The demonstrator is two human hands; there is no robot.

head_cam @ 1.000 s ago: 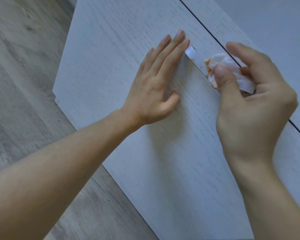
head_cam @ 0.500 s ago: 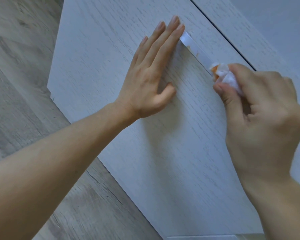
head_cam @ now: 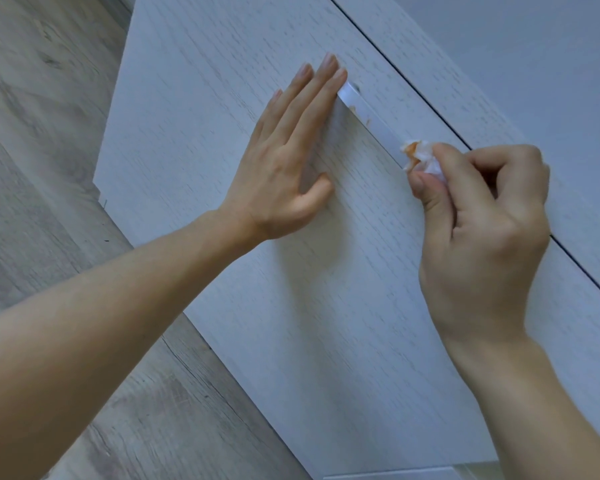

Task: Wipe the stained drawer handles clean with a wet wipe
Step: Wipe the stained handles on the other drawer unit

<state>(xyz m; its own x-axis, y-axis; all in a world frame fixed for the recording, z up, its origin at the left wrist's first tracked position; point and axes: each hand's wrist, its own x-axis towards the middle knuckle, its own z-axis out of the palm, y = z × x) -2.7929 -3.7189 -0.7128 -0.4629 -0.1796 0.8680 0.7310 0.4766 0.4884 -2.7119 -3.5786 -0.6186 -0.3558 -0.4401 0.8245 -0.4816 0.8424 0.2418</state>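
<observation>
A white bar handle (head_cam: 368,114) runs diagonally across the pale wood-grain drawer front (head_cam: 326,289). Orange-brown smears show on its upper part near the left end. My left hand (head_cam: 284,161) lies flat and open on the drawer front, fingertips touching the handle's upper end. My right hand (head_cam: 478,230) pinches a crumpled white wet wipe (head_cam: 423,157), stained orange, and presses it against the handle's lower end. The rest of the handle under that hand is hidden.
A dark gap (head_cam: 413,81) separates this drawer front from the panel above it. Grey wood-look floor (head_cam: 49,168) lies to the left and below. The top edge of another drawer (head_cam: 388,474) shows at the bottom.
My right hand has slid the wipe down along the handle, away from my left hand, and more bare handle shows between them. The left hand has stayed flat on the drawer.
</observation>
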